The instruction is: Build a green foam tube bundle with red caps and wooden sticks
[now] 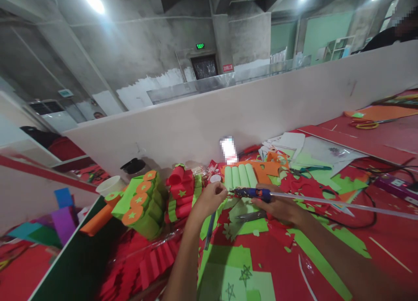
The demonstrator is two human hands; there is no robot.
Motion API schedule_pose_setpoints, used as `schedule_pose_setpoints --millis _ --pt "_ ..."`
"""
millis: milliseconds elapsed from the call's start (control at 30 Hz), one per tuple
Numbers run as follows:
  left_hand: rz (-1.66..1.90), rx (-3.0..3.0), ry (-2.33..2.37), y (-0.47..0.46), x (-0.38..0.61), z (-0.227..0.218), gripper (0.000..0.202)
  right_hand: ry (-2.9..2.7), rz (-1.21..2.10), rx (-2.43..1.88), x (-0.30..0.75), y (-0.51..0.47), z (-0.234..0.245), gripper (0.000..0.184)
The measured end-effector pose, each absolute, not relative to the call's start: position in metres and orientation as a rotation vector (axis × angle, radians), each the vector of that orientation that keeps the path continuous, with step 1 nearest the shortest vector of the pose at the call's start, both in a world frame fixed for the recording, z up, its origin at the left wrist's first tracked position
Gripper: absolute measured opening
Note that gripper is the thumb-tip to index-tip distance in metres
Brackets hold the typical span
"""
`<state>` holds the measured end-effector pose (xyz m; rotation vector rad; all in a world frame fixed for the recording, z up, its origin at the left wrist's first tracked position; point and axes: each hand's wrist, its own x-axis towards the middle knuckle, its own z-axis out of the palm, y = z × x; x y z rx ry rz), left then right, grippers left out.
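Note:
My right hand (pixel 277 207) is wrapped round a dark blue glue gun (pixel 250 193), and a long translucent glue stick (pixel 326 201) runs out of its back to the right. The nozzle points left at my left hand (pixel 214 196), whose fingers are pinched together; what they hold, if anything, is too small to name. Just behind the hands lie light green foam rolls (pixel 241 174) side by side. Below the gun rest scissors (pixel 251 215) on green foam scraps. A pen-like dark stick (pixel 210 231) lies beside my left wrist.
Left stand a green foam block with orange star-marked ends (pixel 140 205) and red foam rolls (pixel 181 192). A lit phone (pixel 228 149) leans on the white partition (pixel 183 131). Green sheets with drawn stars (pixel 241 277) lie in front. Cut scraps and a black cable (pixel 352 227) spread right.

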<state>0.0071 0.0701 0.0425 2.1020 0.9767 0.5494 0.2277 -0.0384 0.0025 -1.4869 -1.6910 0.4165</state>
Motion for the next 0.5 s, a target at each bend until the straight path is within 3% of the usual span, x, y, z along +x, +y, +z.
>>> schedule_pose_setpoints --millis 500 --pt "0.541 2.107 0.978 0.0721 0.0061 0.0392 0.017 -1.717 0.397 -1.550 0.2245 -0.0423 0.0107 0.031"
